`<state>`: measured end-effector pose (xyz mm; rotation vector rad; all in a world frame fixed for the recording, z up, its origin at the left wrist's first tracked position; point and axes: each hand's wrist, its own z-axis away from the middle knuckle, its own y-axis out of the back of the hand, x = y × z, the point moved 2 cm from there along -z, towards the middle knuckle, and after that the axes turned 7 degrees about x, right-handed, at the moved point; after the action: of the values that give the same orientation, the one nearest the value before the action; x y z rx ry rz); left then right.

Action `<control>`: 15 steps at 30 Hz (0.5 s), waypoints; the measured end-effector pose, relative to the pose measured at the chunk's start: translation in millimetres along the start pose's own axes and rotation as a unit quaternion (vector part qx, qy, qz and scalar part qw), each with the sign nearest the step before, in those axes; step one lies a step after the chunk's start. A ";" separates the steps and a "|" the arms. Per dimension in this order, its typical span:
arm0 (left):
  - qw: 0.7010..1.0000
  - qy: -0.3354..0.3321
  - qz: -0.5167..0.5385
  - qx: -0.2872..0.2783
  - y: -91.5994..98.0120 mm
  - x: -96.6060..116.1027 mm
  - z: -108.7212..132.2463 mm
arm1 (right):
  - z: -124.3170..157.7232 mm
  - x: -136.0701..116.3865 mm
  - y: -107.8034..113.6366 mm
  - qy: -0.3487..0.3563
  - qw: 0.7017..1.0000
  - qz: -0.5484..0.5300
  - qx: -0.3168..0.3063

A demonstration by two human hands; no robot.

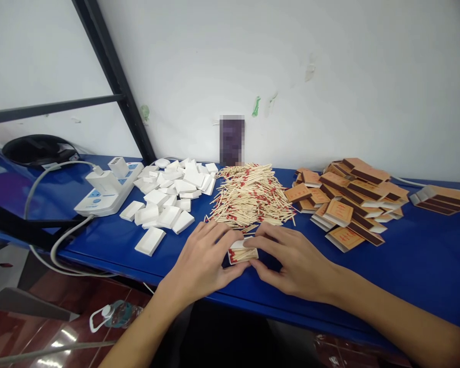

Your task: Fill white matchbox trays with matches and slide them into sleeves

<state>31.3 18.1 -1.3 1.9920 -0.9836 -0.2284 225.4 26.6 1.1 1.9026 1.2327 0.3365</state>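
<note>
A small white matchbox tray (236, 245) lies at the table's front, in front of the match pile. Matches (245, 255) with red heads lie lengthwise in it, their heads mostly to the left. My left hand (207, 258) is closed on the tray's left end, thumb at the near side. My right hand (291, 258) pinches the right end, with the fingers over the far side and the thumb at the near corner. The fingers partly cover the tray. Just beyond is a large heap of loose matches (249, 199).
White empty trays (168, 217) are heaped on the left. Orange-brown matchbox sleeves (339, 212) pile up on the right, with a further stack (440, 198) beyond. A power strip (111, 197) with chargers and a dark headset (38, 151) sit at left on the blue table (111, 240).
</note>
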 end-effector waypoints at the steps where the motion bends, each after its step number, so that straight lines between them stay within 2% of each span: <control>1: 1.000 0.002 -0.002 -0.002 -0.4 -0.3 0.4 | -0.1 0.3 -0.1 0.000 1.000 0.006 -0.002; 15: 0.999 0.031 0.017 -0.035 -1.0 -1.7 -2.0 | 0.9 -1.6 0.6 0.036 0.999 -0.001 -0.003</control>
<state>31.8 20.8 -1.2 1.9060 -0.9556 -0.1787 225.5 24.7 1.3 1.8998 1.2787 0.4101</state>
